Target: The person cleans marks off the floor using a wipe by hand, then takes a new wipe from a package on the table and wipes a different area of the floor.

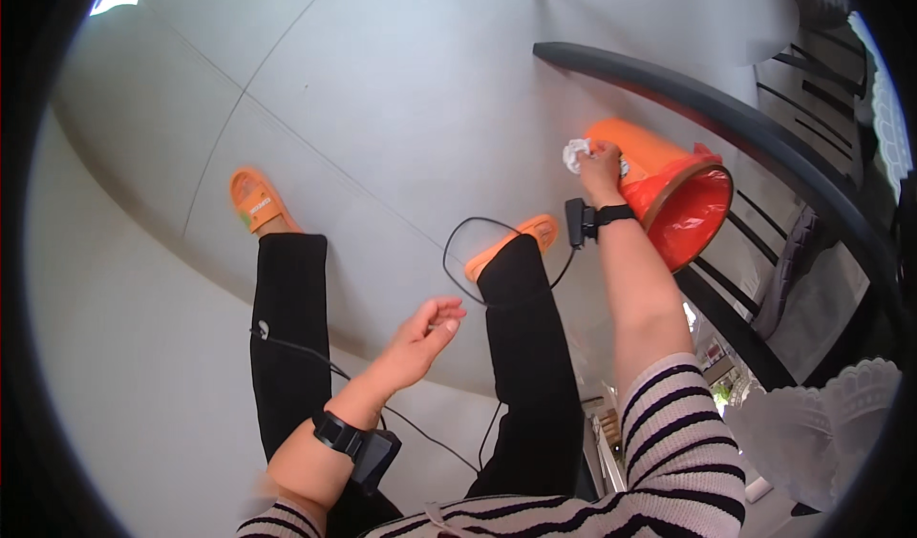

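Note:
Pinched in my right hand is a crumpled white tissue, held against the side of an orange bin. The bin has a red plastic liner folded over its brown rim. Its mouth points to the lower right; whether it stands or is tipped I cannot tell. My right fingers partly cover the bin's wall. My left hand hangs in the air over the floor between my legs, its fingers loosely stretched with nothing in them.
Above the bin arcs a dark curved bar, with black chair slats behind it. White lace-edged cloth hangs at the lower right. A black cable loops from my right wrist device over my leg. Orange slippers rest on the grey floor.

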`<state>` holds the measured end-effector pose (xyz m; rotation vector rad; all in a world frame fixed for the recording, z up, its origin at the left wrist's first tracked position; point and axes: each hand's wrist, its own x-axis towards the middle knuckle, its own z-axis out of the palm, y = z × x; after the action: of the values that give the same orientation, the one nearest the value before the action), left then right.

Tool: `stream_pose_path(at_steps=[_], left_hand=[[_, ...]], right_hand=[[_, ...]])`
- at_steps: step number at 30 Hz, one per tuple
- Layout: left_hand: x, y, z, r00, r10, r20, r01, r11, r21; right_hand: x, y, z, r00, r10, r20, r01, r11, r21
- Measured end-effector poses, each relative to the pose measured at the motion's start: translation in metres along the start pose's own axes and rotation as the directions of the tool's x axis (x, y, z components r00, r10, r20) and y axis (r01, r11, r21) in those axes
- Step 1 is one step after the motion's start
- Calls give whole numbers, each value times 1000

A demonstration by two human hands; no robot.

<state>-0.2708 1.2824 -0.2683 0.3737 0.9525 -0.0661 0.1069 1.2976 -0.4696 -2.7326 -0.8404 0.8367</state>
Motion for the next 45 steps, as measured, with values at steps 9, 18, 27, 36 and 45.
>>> stream_pose_path(at_steps=[9, 18, 27, 36, 45], left_hand=[[-18, 36, 13, 970, 48, 240, -87, 984, 154], [-64, 6, 29, 857, 65, 512, -486, 435, 758], [-94, 1, 22, 787, -83, 612, -589, 197, 784], [-67, 79, -22, 887, 299, 353, -416, 181, 891], [-23, 90, -63, 968, -89, 233, -245, -160, 956]], right_hand=[[-2, 68, -62, 988, 153, 24, -141, 952, -273], [-259, -164, -112, 810, 250, 530, -579, 203, 789], [-289, -148, -219, 879, 401, 259, -377, 251, 892], [-173, 106, -61, 756, 655, 0, -518, 597, 612], [-115, 186, 64, 763, 647, 18, -512, 587, 628]])
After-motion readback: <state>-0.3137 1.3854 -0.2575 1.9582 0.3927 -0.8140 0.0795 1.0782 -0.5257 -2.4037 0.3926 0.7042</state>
